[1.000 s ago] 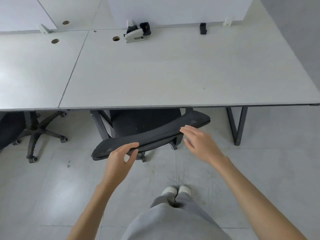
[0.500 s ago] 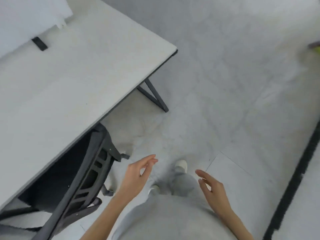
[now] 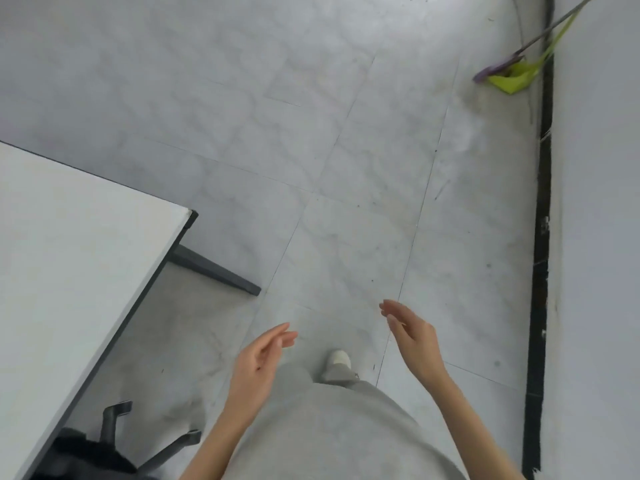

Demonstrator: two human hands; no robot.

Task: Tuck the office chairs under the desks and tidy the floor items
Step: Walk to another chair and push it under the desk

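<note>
My left hand (image 3: 258, 370) and my right hand (image 3: 414, 336) hang open over the grey tiled floor, fingers apart and holding nothing. The black office chair (image 3: 104, 448) shows only at the bottom left, its base legs sticking out from under the white desk (image 3: 69, 271); the rest of it is hidden by the desktop. At the top right a yellow-green dustpan (image 3: 512, 77) with a purple broom head (image 3: 498, 67) lies on the floor against the wall, far from both hands.
The desk's dark metal leg (image 3: 214, 271) runs out along the floor beside the corner. A white wall (image 3: 599, 237) with a black baseboard (image 3: 540, 237) borders the right side. My grey trousers and one white shoe (image 3: 339, 360) are below.
Both hands have let go of the chair back. My view has swung right, from the desk and tucked chair to the open floor, and the broom and dustpan have come into sight.
</note>
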